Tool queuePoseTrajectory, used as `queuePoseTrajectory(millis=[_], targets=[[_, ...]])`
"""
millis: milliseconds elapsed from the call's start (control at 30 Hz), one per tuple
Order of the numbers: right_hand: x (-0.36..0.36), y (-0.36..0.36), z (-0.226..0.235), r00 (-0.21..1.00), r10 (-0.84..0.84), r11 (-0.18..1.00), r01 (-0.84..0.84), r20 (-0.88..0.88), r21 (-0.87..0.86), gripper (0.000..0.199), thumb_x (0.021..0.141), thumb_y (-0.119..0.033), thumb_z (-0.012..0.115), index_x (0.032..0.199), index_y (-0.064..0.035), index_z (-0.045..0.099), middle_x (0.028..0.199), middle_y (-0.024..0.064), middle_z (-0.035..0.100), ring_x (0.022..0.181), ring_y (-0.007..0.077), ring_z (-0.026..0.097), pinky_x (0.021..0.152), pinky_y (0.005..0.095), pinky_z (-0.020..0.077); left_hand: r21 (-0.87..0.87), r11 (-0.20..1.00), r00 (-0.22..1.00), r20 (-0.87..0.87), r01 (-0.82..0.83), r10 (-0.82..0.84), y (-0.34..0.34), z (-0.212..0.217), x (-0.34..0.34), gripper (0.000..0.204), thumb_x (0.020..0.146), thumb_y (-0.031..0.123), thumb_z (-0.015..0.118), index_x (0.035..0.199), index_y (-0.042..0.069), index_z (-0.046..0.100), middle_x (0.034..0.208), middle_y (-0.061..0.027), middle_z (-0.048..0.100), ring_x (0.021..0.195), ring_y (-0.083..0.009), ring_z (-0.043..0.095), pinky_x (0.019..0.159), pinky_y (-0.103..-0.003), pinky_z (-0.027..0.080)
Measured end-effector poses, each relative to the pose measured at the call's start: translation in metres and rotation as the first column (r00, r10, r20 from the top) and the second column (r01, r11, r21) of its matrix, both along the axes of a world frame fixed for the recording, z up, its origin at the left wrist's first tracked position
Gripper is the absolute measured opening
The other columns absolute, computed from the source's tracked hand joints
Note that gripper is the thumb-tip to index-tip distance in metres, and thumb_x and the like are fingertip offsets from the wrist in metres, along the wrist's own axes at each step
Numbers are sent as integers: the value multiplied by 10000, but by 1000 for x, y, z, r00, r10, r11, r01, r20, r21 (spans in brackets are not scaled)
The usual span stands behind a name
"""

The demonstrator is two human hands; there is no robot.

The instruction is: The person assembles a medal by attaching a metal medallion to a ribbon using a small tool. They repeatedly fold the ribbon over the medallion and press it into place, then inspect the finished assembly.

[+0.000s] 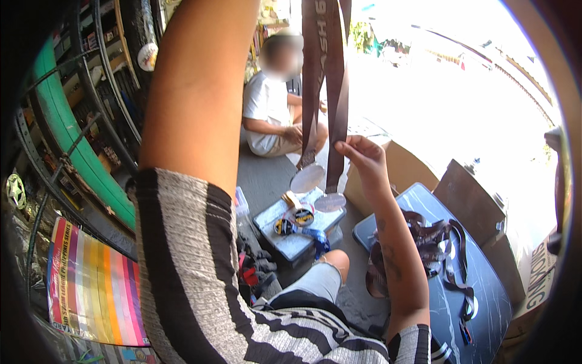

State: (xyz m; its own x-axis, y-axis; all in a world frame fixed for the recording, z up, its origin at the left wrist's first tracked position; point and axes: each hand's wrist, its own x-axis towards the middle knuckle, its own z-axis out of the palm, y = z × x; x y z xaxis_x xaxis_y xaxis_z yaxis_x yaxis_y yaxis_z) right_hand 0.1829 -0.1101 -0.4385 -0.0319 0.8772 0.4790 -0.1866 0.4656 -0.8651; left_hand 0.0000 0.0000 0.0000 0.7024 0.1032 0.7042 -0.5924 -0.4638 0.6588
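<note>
Two dark brown medal ribbons (pixel 314 73) hang down in front of me from above the picture's top edge. At their lower ends are two round, silvery medals, a higher medal (pixel 307 178) and a lower medal (pixel 330 202). My right hand (pixel 366 156) pinches the edge of the right-hand ribbon a little above the medals. My left arm (pixel 194 91) is raised and runs out through the top edge, so my left hand is hidden from view. Below the hanging medals, other medals (pixel 300 216) with a blue ribbon lie on a grey-lidded box (pixel 271 223).
To my right, a dark marbled table (pixel 485 300) bears a heap of brown ribbons (pixel 424 246). Cardboard boxes (pixel 470 194) stand behind it. A person (pixel 267 115) in a white shirt sits ahead. Black metal bars (pixel 91 79) and a striped, coloured sheet (pixel 97 285) are at left.
</note>
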Motion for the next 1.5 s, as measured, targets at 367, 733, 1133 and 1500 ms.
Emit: queuePoseTrajectory(millis=[367,733,1133,1500], targets=[[2,1,-4,999,14,1000,-15,-49,-23,117,867,-117,807,913,-47,724,874,-6,715,812,53,616,768,211,454,-60,974,973,68,-219,223,9,-12,6,496,891,427,713,1158,10,687,832,-75,710,537,-108,626,429,-218,493],[4,4,-10,996,59,998,-60,-69,-21,116,886,-108,788,946,-32,722,887,7,726,809,58,640,767,218,479,-37,987,982,-110,-156,151,23,-11,2,478,888,436,708,1175,53,700,890,-60,705,463,-75,532,392,-199,435],[7,3,-11,993,92,996,-93,-74,-7,119,899,-95,770,976,-28,708,895,20,731,818,69,656,761,231,495,-75,989,988,-89,-131,124,16,-16,6,409,921,400,698,1138,54,699,792,-41,725,481,-99,609,426,-216,481],[5,-2,-9,995,77,997,-79,-61,-18,105,897,-99,774,955,-38,713,887,-2,718,816,60,639,778,220,482,85,978,981,-10,-192,193,15,-11,13,443,950,389,677,1198,22,685,933,-71,735,678,-106,672,538,-233,537]])
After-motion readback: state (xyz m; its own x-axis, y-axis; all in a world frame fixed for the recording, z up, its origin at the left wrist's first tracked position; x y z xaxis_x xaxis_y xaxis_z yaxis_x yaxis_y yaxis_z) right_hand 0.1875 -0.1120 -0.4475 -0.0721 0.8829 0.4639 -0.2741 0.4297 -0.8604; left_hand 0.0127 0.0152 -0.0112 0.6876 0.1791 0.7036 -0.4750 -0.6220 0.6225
